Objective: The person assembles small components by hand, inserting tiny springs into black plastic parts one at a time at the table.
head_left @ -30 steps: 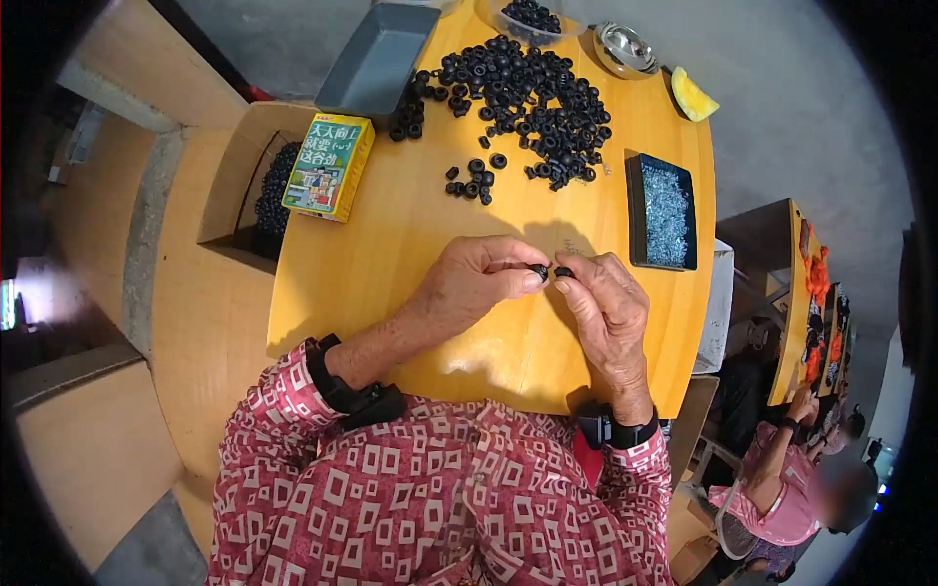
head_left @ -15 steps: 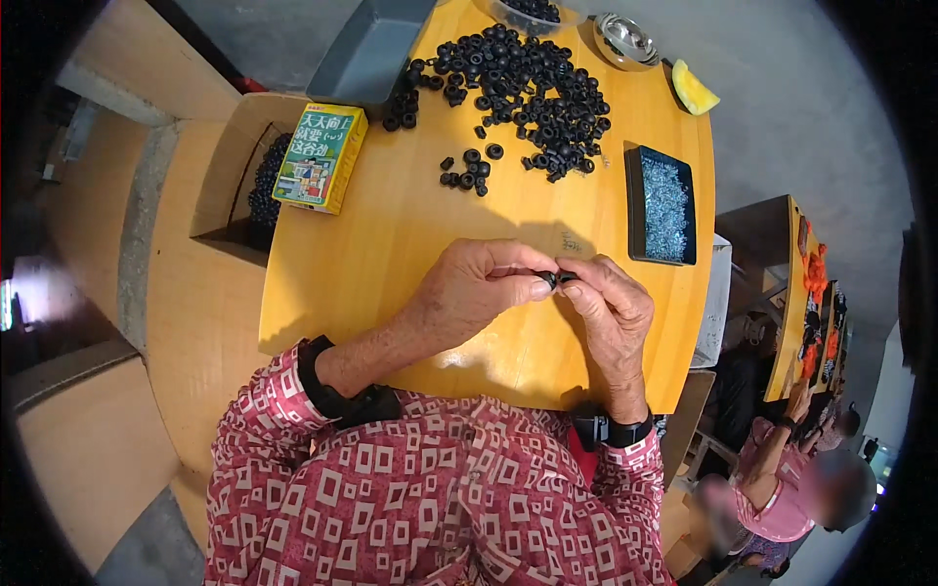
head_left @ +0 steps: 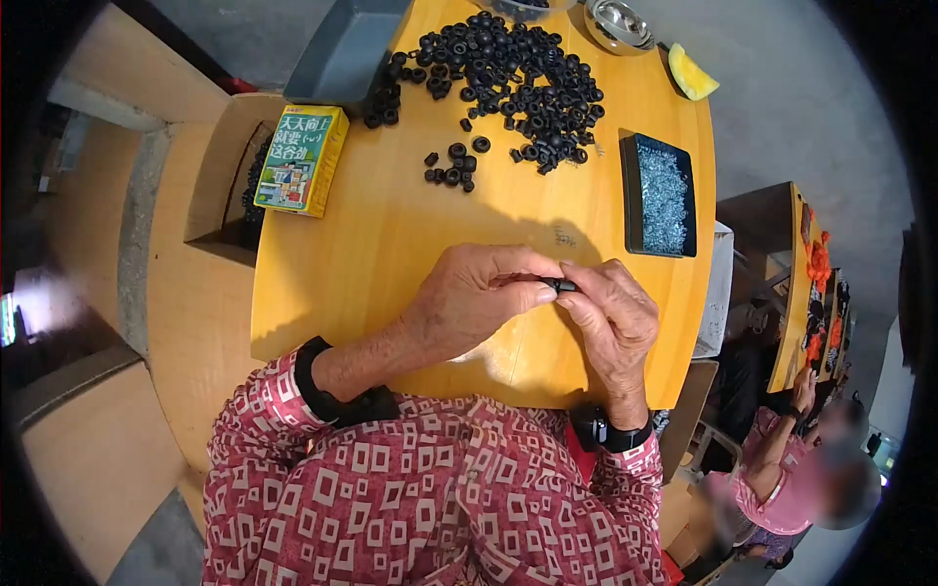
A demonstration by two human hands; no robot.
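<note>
Shirt (head_left: 381,493): dark pink, pale hollow squares and rectangles, long sleeves in matching print. Black strap (head_left: 311,381) at shirt's left cuff, bulky, dark lump attached. Shirt's right cuff: black band (head_left: 630,438), glossy dark module (head_left: 589,425). Left hand (head_left: 479,293), right hand (head_left: 618,320) bare.

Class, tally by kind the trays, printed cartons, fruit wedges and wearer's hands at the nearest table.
Trays: 2 (grey rectangular plastic tray, black rectangular plastic tray)
Cartons: 1 (green-yellow boxy cardboard carton)
Fruit wedges: 1 (yellow curved fruit wedge)
Hands: 2 (left hand, right hand)
Total: 6
</note>
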